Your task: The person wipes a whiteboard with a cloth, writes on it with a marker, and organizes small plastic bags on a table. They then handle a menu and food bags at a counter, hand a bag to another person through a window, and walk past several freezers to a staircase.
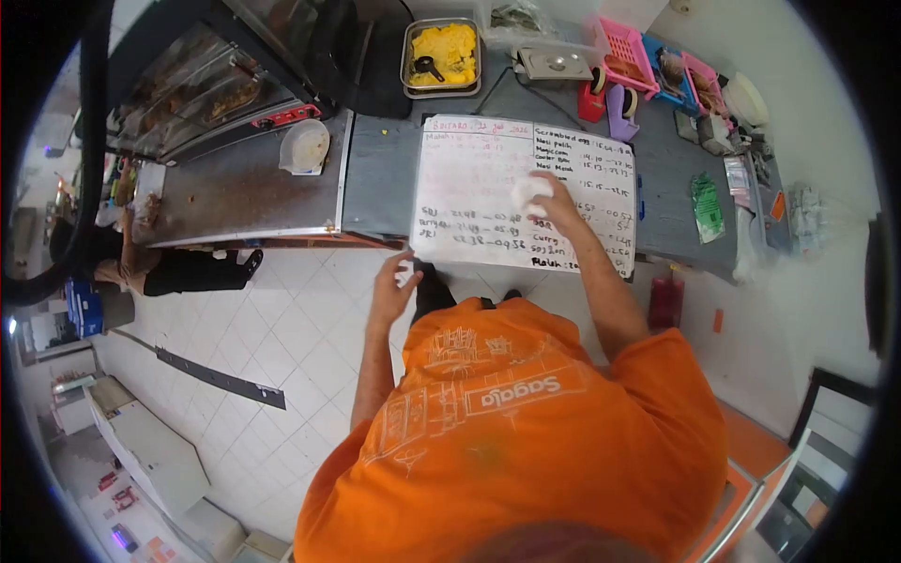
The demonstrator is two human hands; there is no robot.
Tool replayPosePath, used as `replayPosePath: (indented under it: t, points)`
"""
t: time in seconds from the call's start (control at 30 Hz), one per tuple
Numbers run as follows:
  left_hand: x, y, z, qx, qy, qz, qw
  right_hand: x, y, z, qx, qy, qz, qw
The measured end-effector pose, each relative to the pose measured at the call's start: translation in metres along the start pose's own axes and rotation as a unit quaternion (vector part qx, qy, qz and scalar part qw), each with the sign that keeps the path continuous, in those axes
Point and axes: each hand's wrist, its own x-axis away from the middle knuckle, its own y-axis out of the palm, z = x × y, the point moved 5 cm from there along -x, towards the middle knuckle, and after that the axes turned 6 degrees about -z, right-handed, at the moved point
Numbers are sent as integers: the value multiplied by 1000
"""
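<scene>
A whiteboard [474,192] covered with handwritten names and times lies on the grey counter in front of me. Over its right half, my right hand [560,208] is closed around a crumpled white tissue [531,193], which covers part of the writing. Much of the left half is faintly smudged pink, with dark lines of writing along the bottom. My left hand [390,287] is at the board's lower left corner, fingers curved and apart, fingertips right at the edge. A small white patch shows between its thumb and fingers.
Behind the board stand a metal tray [441,58] of yellow food, purple tape dispenser [622,113] and pink basket [624,52]. A green packet [708,208] lies right. Left are a glass display case [221,94] and white tub [306,146]. Another person [178,270] is far left.
</scene>
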Motion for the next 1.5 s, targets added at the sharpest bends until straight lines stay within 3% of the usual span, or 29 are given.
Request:
replayPosePath:
  t: [0.07, 0.13, 0.2, 0.27, 0.3, 0.37, 0.47, 0.53, 0.6, 0.63, 0.7, 0.73, 0.8, 0.87, 0.93, 1.07, 1.2, 1.3, 1.33, 1.37, 1.43, 1.5]
  points:
    - [-31, -18, -27, -72, 77, -13, 994, -13, -13, -6, -95, 44, 133, 986]
    - [-67, -32, -43, -97, 82, -50, 991, -32, -18, -6, -113, 54, 170, 977]
    - [-97, -38, -50, -272, 22, -118, 955, -49, -18, 0, -130, 64, 207, 968]
    - [-128, -38, -51, -307, 42, -155, 938, -67, -20, -1, -18, 51, 238, 970]
    - [-144, -35, -52, -320, 92, -140, 932, -71, -16, -4, -16, 56, 247, 967]
    - [-170, -29, -61, -334, 164, -130, 919, -75, -5, -16, 150, -2, 308, 940]
    - [-190, -25, -63, -354, 163, -147, 909, -69, 25, -5, 135, 2, 328, 935]
    - [-198, -23, -66, -355, 166, -161, 906, -53, 41, 3, 144, 61, 329, 931]
    - [-201, -20, -68, -356, 168, -176, 902, -43, 53, 25, 125, -25, 276, 953]
    - [-204, -20, -69, -360, 171, -176, 900, -36, 57, 35, 124, -22, 280, 952]
    - [-209, -22, -70, -362, 174, -176, 899, -23, 60, 51, -78, 18, 339, 937]
    - [-212, -24, -70, -349, 173, -186, 902, -23, 56, 51, -77, 18, 341, 937]
    - [-212, -28, -69, -332, 172, -205, 904, -20, 53, 56, -229, 18, 326, 917]
    - [-215, -28, -66, -319, 147, -217, 911, -19, 45, 48, -227, -4, 352, 908]
    - [-215, -26, -62, -303, 135, -221, 917, -5, 36, 22, -247, -33, 469, 847]
    - [-216, -29, -65, -285, 143, -206, 925, 40, 0, 39, -271, -60, 583, 764]
    - [-216, -27, -67, -293, 156, -201, 922, 80, -14, 50, -289, -93, 609, 733]
    - [-212, -29, -61, -331, 160, -207, 907, 83, -10, 62, -241, -35, 600, 762]
    - [-211, -28, -62, -330, 160, -209, 906, 72, -9, 62, -42, -19, 575, 817]
    - [-212, -29, -63, -322, 168, -211, 908, 57, -5, 59, 158, -2, 526, 836]
    - [-213, -27, -62, -313, 177, -212, 909, 30, 5, 49, 234, -23, 515, 824]
    - [-212, -27, -63, -327, 176, -223, 901, 7, 10, 45, 223, -9, 509, 832]
